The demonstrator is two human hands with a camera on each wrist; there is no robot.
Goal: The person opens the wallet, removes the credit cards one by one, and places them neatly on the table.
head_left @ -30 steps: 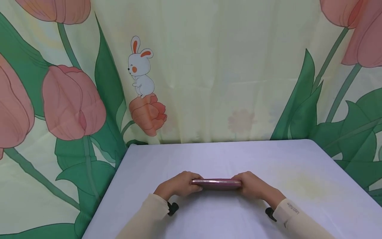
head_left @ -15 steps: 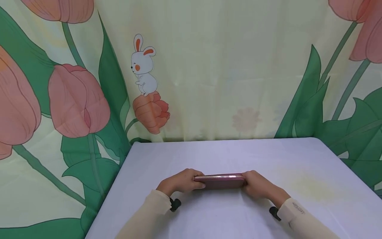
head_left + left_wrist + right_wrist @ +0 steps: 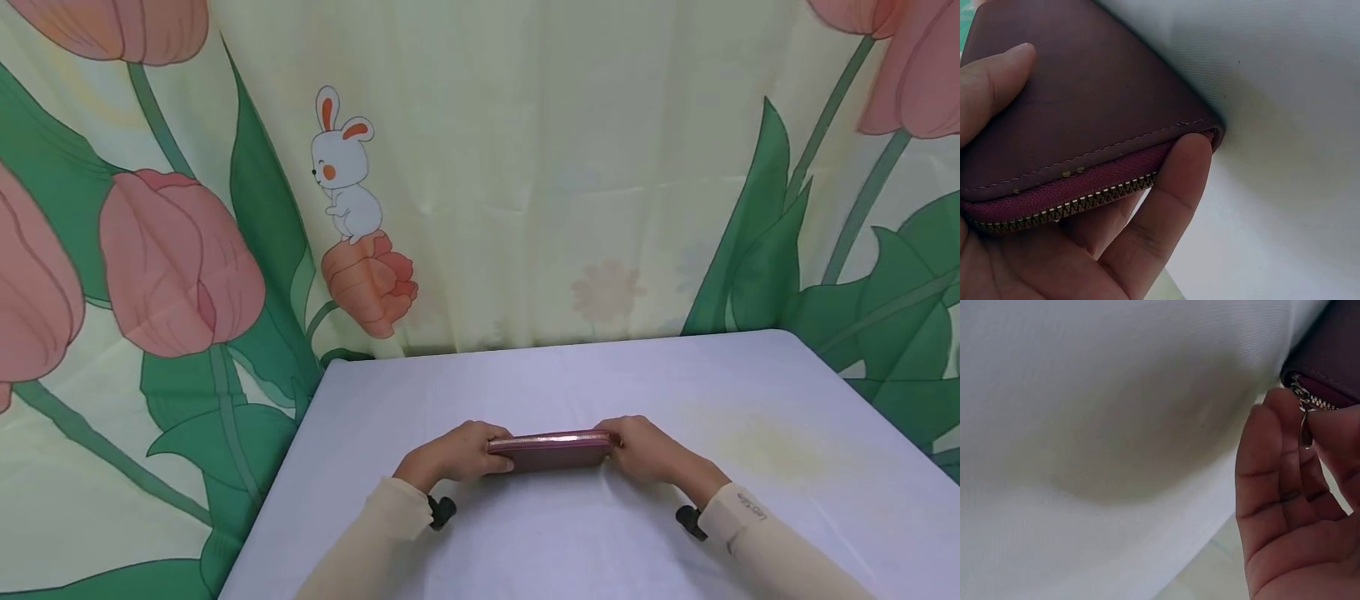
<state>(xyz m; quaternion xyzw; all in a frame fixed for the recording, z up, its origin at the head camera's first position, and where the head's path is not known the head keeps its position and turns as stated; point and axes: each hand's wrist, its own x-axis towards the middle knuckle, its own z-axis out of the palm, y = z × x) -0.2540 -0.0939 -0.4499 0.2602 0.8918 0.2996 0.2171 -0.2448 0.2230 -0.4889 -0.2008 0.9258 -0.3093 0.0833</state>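
Observation:
A dark maroon zip-around wallet (image 3: 557, 452) stands on its edge at the front of the white table, its zipper along the top in the head view. My left hand (image 3: 462, 451) grips its left end. In the left wrist view the thumb lies on the wallet's flat side (image 3: 1079, 94), and a fingertip presses the zipped edge near the corner; the metal teeth (image 3: 1072, 206) are meshed there. At the opposite end my right hand (image 3: 645, 450) pinches the small metal zipper pull (image 3: 1305, 428) between thumb and fingers, beside the wallet's corner.
A white cloth covers the table (image 3: 525, 542), with a faint yellowish patch (image 3: 780, 446) at the right. Behind the table's far edge hangs a curtain (image 3: 525, 208) printed with tulips and a rabbit.
The wallet has tilted, so more of its near flat side shows than one second ago. Both hands have kept to its ends, shifting only slightly. The head view has swayed a little.

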